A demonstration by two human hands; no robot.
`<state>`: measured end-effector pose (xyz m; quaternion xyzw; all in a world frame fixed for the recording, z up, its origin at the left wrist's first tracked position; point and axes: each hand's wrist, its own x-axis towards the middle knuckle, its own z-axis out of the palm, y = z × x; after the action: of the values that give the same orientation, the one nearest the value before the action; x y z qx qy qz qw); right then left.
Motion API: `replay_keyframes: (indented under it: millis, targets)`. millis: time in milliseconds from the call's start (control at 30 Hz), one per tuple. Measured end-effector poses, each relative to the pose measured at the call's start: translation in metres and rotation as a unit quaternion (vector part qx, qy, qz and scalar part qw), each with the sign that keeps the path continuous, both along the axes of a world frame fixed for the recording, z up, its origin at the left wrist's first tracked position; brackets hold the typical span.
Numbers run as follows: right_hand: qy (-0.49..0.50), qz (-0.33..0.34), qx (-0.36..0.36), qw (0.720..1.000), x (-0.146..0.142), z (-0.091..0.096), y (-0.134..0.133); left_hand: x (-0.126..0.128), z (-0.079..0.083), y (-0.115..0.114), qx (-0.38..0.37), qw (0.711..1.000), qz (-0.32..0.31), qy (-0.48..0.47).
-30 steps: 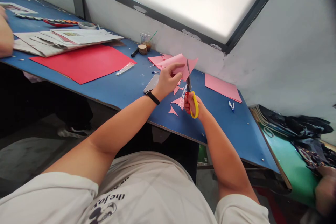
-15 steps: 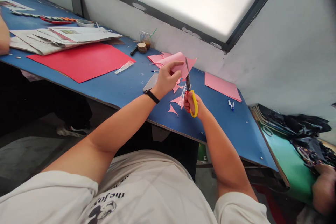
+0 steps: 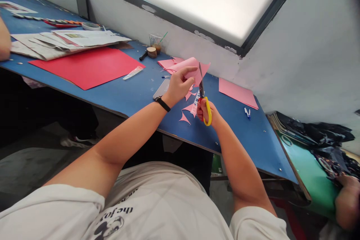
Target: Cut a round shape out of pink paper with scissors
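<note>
My left hand [image 3: 181, 83] is closed on a sheet of pink paper [image 3: 185, 63], its index finger stretched along the sheet and the thumb below. In my right hand [image 3: 208, 110] is a pair of scissors [image 3: 207, 114] with yellow and red handles, the fingers wrapped round the grips. The dark blades point away from me and lie at the paper's right part, close to my left fingertips. Pink paper scraps [image 3: 184, 117] lie on the blue table below, beside a clear ruler [image 3: 195, 104]. Part of the sheet is hidden behind my left hand.
A stack of pink paper [image 3: 237, 92] and blue-white pens [image 3: 247, 113] lie to the right. Leftward are a red sheet [image 3: 90, 67], newspapers [image 3: 64, 41] and a plastic cup [image 3: 155, 40]. Another person's arm [image 3: 3, 39] is at the left edge, another's hand [image 3: 348, 198] at right.
Almost nothing differs. Both hands, the scissors and the pink paper keep their places; the view has shifted very slightly.
</note>
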<state>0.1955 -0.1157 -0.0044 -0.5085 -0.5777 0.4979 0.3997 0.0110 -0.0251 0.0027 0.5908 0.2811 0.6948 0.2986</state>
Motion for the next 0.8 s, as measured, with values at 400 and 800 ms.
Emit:
replay_keyframes:
  millis: [400, 800]
  targets:
    - [0.007, 0.002, 0.002, 1.0, -0.0012, 0.0001, -0.0001, 0.0034, -0.0027, 0.002, -0.003, 1.0, -0.003, -0.01]
    - [0.008, 0.001, 0.003, 1.0, 0.0019, -0.0049, 0.0036, 0.0019, -0.0008, 0.0024, 0.012, 1.0, 0.016, -0.025]
